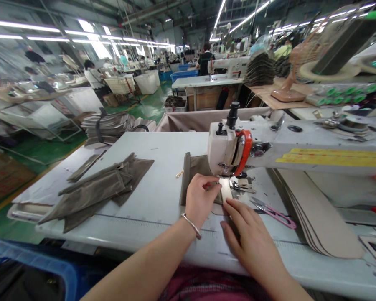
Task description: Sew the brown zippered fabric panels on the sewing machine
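The left hand [201, 199], a thin metal bangle [191, 225] at its wrist, has its grip pinched on the edge of a flat piece of grey-brown woven fabric [194, 169], fingertips bent right beside the needle area. The right hand [249, 234] lies released, palm down and fingers spread flat, pressing the near end of the same work against the pale grey worktop [163, 192]. The fabric sits under the head of the cream industrial sewing machine [225, 148], which carries a curved orange guard [245, 150] and a long arm running off to the right with a yellow label strip [332, 155]. Just right of the right hand lie small pink-handled thread snips [274, 212], blades pointing left. Further right rests a stack of long tan leather-like strips [319, 217] with rounded near ends. On the left of the worktop, well apart from the hands, a loose pile of the same grey-brown fabric pieces [97, 190] lies overlapping, matte and limp.
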Demonstrator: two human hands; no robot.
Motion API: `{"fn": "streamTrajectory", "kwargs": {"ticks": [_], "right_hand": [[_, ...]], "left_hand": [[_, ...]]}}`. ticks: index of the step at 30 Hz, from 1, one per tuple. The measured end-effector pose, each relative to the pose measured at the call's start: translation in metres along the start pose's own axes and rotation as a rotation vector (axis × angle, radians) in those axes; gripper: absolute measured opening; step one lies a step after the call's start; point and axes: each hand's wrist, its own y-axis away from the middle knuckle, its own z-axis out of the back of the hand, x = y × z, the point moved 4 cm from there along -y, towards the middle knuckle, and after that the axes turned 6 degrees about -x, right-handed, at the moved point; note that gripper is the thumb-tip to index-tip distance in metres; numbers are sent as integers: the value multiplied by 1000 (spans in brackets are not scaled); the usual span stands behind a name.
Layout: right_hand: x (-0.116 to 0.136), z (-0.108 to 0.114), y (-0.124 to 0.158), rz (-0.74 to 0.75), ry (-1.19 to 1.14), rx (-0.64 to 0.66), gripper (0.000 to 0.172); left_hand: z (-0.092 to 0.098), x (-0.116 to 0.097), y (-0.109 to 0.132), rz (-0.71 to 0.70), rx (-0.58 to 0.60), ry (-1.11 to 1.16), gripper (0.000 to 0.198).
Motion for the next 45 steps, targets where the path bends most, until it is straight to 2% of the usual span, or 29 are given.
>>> {"fn": "streamTrajectory", "kwargs": {"ticks": [5,12,16,19,22,25,28,32,35,37,40,42,45], "right_hand": [[1,1,-1,17,-21,-29,41],[1,1,-1,13,-33,-26,41],[-1,0,0,-2,-58,-35,42],[-3,3,1,-19,-131,-36,36],[-6,17,-4,-44,-240,-94,29],[-5,45,-16,-52,-303,-224,25],[-2,73,-36,-74,-327,-311,22],[-3,94,-64,-177,-382,-310,27],[-6,97,-77,-233,-454,-287,30],[-7,97,-80,-247,-487,-278,30],[-9,94,-79,-269,-501,-278,30],[-10,92,-77,-295,-505,-272,29],[-12,90,-72,-323,-516,-256,28]], "left_hand": [[-13,4,-2,89,-83,47,15],[-24,21,-5,316,-76,311,22],[-23,23,-4,330,-90,362,14],[-14,22,1,302,-84,403,8],[-2,16,6,239,-71,491,5],[3,7,9,227,24,756,10],[0,1,12,301,204,945,12],[-2,5,25,371,379,745,11],[5,3,37,314,456,606,14],[16,-4,39,226,424,599,11],[41,-15,31,143,178,730,6],[53,-20,23,191,70,927,7],[59,-25,12,309,108,1186,10]]}}
